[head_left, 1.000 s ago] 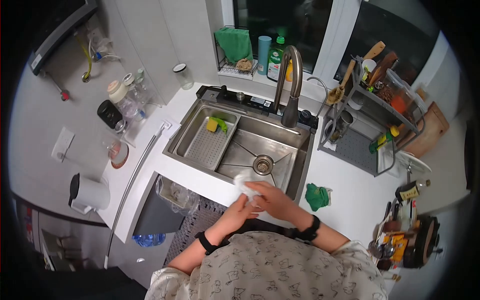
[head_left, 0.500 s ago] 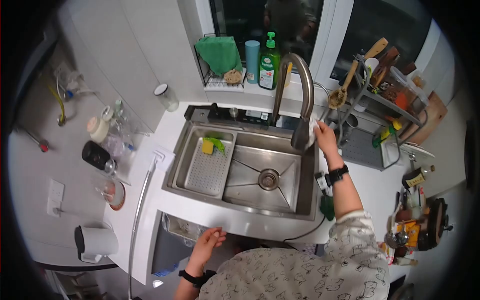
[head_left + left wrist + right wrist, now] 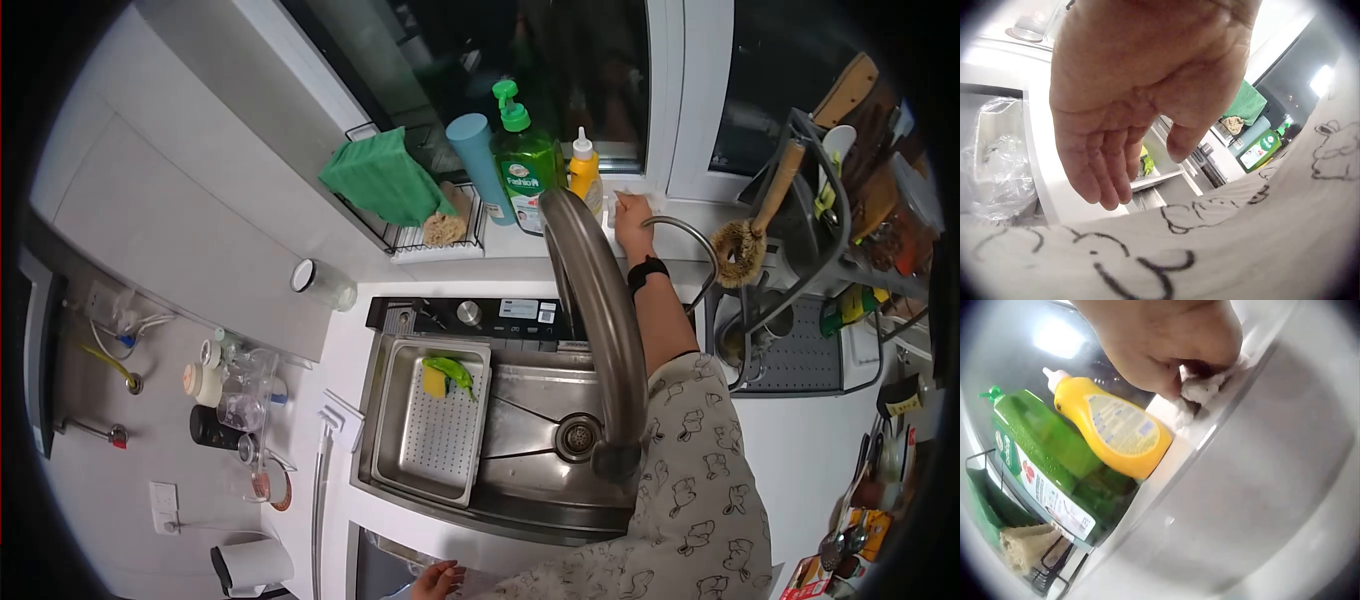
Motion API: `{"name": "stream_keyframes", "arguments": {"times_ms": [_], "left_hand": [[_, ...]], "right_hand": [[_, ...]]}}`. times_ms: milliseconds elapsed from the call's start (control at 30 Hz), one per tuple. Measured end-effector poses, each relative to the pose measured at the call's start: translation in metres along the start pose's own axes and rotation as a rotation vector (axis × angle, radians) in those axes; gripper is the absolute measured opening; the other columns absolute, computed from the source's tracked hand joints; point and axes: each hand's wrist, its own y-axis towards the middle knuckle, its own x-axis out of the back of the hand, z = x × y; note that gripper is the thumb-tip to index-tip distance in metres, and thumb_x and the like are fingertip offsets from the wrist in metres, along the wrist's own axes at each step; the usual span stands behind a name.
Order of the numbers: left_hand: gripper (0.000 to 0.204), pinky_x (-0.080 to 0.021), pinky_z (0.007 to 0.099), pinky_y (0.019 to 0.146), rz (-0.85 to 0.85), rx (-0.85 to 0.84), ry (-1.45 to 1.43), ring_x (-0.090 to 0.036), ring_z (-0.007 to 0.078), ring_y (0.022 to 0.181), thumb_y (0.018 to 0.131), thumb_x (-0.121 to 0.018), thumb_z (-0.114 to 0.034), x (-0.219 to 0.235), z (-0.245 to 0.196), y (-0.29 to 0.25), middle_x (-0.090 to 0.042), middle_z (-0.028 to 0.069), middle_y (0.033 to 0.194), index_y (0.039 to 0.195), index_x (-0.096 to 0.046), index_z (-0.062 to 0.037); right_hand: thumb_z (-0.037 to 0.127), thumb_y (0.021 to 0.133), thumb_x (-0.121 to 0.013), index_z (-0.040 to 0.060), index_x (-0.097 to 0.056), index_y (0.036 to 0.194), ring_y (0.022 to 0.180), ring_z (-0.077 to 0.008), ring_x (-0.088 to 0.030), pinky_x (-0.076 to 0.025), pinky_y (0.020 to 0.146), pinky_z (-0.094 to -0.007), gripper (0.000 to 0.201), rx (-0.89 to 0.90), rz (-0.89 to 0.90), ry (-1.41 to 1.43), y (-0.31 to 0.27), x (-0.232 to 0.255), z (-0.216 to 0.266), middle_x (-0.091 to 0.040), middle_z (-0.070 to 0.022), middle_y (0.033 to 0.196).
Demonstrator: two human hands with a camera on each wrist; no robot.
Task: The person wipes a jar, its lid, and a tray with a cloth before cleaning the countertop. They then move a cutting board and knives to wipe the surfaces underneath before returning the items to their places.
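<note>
My right hand (image 3: 633,224) reaches past the faucet to the window sill. In the right wrist view the right hand (image 3: 1169,347) has its fingers curled round a crumpled white tissue (image 3: 1202,391), held against the sill beside a yellow bottle (image 3: 1113,425). A green soap bottle (image 3: 1054,450) stands on the yellow bottle's other side. My left hand (image 3: 438,580) hangs near the counter's front edge, low in the head view. Seen from the left wrist, the left hand (image 3: 1147,94) has loosely bent fingers and holds nothing.
The steel faucet (image 3: 600,320) arches over the sink (image 3: 530,490). A perforated tray (image 3: 430,450) there holds a yellow sponge (image 3: 434,380) and something green. A brush (image 3: 742,250) hangs by the dish rack (image 3: 790,350). A lined bin (image 3: 1000,144) is below the counter.
The right hand has moved from beside the faucet up to the window sill with the tissue. Before that, both hands were together around it. The left hand has dropped lower in view.
</note>
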Motion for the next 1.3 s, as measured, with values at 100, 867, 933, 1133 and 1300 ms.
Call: {"name": "stream_keyframes", "arguments": {"times_ms": [100,867,933,1133,1300], "left_hand": [[0.041,-0.047,0.0313,0.086,0.055,-0.026,0.038,-0.058,0.0196,0.102,0.096,-0.048,-0.03,-0.011,-0.016,0.009,-0.061,0.0109,0.113,0.127,-0.048,-0.0022],[0.034,-0.045,0.0322,0.086,0.104,-0.171,0.419,-0.058,0.0226,0.104,0.095,-0.051,-0.021,-0.011,-0.035,0.031,-0.062,0.0129,0.111,0.123,-0.05,-0.0017],[0.035,-0.045,0.0323,0.086,0.095,-0.163,0.437,-0.058,0.0231,0.103,0.094,-0.051,-0.021,-0.011,-0.035,0.032,-0.062,0.0133,0.11,0.123,-0.05,-0.0017],[0.035,-0.046,0.0332,0.086,0.068,-0.128,0.416,-0.059,0.0239,0.103,0.094,-0.052,-0.021,-0.015,-0.039,0.033,-0.062,0.0139,0.111,0.123,-0.05,-0.0017],[0.035,-0.047,0.0332,0.086,0.097,-0.153,0.519,-0.059,0.0248,0.105,0.094,-0.053,-0.019,-0.018,-0.043,0.032,-0.062,0.015,0.111,0.123,-0.049,-0.0016]], "right_hand": [[0.009,0.081,-0.056,0.0074,-0.066,0.097,0.089,-0.0352,-0.056,-0.045,0.082,-0.0431,0.019,0.117,0.026,-0.198,0.003,-0.003,-0.004,-0.058,-0.0181,0.095],[0.047,0.071,-0.07,0.0005,-0.053,0.102,0.095,-0.0355,-0.056,-0.049,0.074,-0.0471,0.059,-0.186,0.177,-0.282,0.0,0.033,0.11,-0.049,-0.0183,0.103],[0.042,0.071,-0.071,0.0002,-0.053,0.102,0.095,-0.034,-0.055,-0.049,0.075,-0.0455,0.055,-0.135,0.154,-0.321,-0.001,0.033,0.106,-0.048,-0.0166,0.104],[0.033,0.07,-0.07,0.0014,-0.053,0.104,0.097,-0.0327,-0.053,-0.048,0.081,-0.0434,0.05,-0.02,0.074,-0.317,-0.002,0.047,0.068,-0.047,-0.0142,0.105],[0.023,0.07,-0.071,0.0028,-0.056,0.108,0.102,-0.0344,-0.051,-0.046,0.087,-0.0417,0.045,-0.16,0.089,-0.125,-0.004,0.036,0.038,-0.047,-0.0165,0.111]]}}
